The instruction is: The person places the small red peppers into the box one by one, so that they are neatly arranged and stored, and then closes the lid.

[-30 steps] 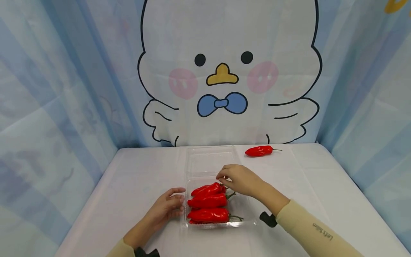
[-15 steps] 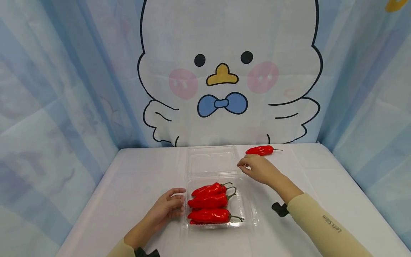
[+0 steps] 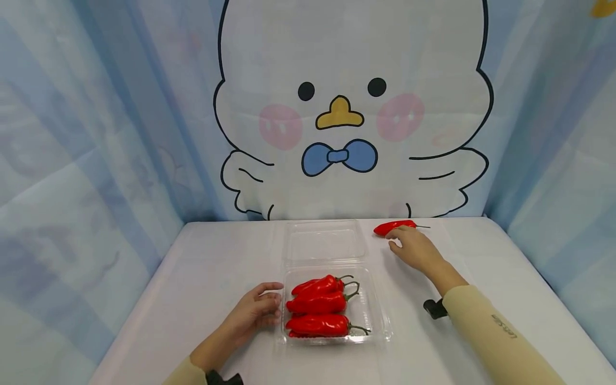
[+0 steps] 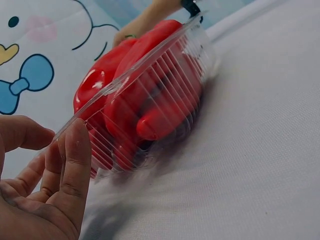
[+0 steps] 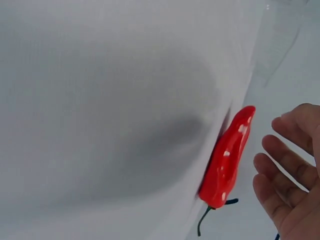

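A clear plastic clamshell box (image 3: 384, 321) lies open in the head view, holding several red chili peppers (image 3: 317, 303) with green stems. At its left side, my left hand (image 3: 254, 313) touches the rim with loosely bent fingers; the left wrist view shows the fingertips (image 4: 76, 137) against the rim. One more red chili pepper (image 3: 383, 230) lies by itself at the table's back edge. Over its near side reaches my right hand (image 3: 415, 250), partly covering it. In the right wrist view, a gap separates those spread fingers from the lone pepper (image 5: 227, 157).
The box's lid (image 3: 325, 241) is folded back flat behind the base. Both stand on a white-covered table (image 3: 221, 256). A printed curtain (image 3: 346, 192) with a cartoon bird closes off the back, and blue curtains hang on both sides.
My right hand has moved from above the peppers in the box, back and to the right, to the lone pepper, its fingers spreading. The left hand has stayed at the box.
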`<state>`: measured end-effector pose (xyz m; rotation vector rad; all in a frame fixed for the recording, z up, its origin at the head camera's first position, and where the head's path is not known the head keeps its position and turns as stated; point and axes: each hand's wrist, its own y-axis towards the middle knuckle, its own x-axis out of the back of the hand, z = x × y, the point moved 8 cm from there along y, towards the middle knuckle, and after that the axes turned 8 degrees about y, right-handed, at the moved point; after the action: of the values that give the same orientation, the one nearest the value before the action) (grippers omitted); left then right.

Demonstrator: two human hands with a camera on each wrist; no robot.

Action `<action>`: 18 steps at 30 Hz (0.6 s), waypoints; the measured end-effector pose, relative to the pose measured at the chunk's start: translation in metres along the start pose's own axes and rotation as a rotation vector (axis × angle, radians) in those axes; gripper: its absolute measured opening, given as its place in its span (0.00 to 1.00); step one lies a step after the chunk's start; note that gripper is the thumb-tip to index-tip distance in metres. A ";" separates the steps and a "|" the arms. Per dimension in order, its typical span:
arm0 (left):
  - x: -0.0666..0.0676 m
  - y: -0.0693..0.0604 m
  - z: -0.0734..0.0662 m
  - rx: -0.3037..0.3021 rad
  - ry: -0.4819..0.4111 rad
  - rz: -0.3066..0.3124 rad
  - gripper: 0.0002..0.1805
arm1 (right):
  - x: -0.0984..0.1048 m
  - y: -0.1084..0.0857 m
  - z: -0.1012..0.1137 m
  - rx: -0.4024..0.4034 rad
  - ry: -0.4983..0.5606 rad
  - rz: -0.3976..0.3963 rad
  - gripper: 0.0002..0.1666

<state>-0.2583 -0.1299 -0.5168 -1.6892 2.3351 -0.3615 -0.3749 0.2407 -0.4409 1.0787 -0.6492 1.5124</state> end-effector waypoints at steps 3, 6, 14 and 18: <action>0.000 0.000 0.000 -0.005 -0.004 0.001 0.30 | 0.001 0.002 -0.011 -0.026 0.003 -0.025 0.17; 0.001 -0.001 0.000 -0.009 -0.005 0.002 0.29 | 0.000 0.005 -0.020 -0.066 0.004 -0.030 0.21; 0.000 -0.002 -0.001 -0.009 -0.005 -0.006 0.30 | -0.007 0.014 -0.030 -0.047 -0.043 -0.038 0.26; 0.000 -0.001 -0.001 -0.005 -0.002 -0.015 0.29 | -0.013 0.018 -0.032 -0.015 -0.068 -0.019 0.29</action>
<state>-0.2576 -0.1307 -0.5152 -1.7090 2.3255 -0.3566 -0.4011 0.2580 -0.4635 1.1259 -0.6948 1.4575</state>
